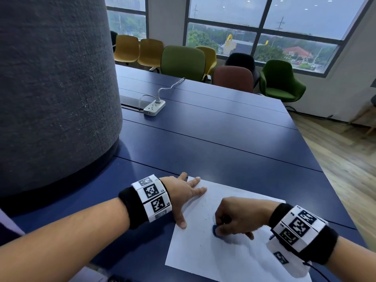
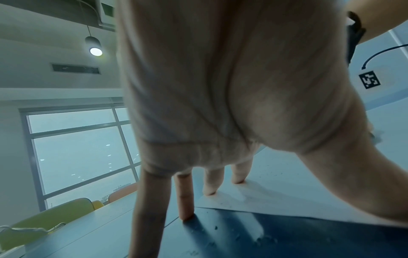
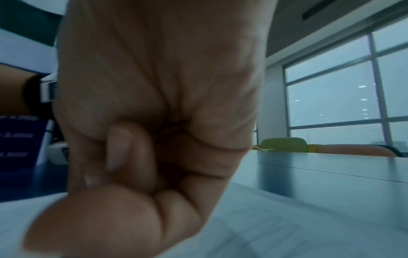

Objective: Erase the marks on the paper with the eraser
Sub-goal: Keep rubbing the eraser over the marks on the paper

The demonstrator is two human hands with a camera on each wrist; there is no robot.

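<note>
A white sheet of paper (image 1: 219,255) lies on the blue table near its front edge, with faint grey smudges and dark crumbs on it. My right hand (image 1: 234,218) pinches a small blue eraser (image 1: 215,229) and holds it down on the middle of the sheet. My left hand (image 1: 183,195) lies spread flat, straight fingers pressing the sheet's top left corner and the table beside it. In the left wrist view the left hand's fingertips (image 2: 209,191) stand on the paper (image 2: 287,192). In the right wrist view the right hand (image 3: 141,157) is curled tight; the eraser is hidden.
A large grey felt-covered cylinder (image 1: 53,88) stands on the table (image 1: 203,143) to the left. A white power strip (image 1: 154,107) with its cable lies farther back. Coloured chairs (image 1: 183,60) line the far side below the windows. Wooden floor lies to the right.
</note>
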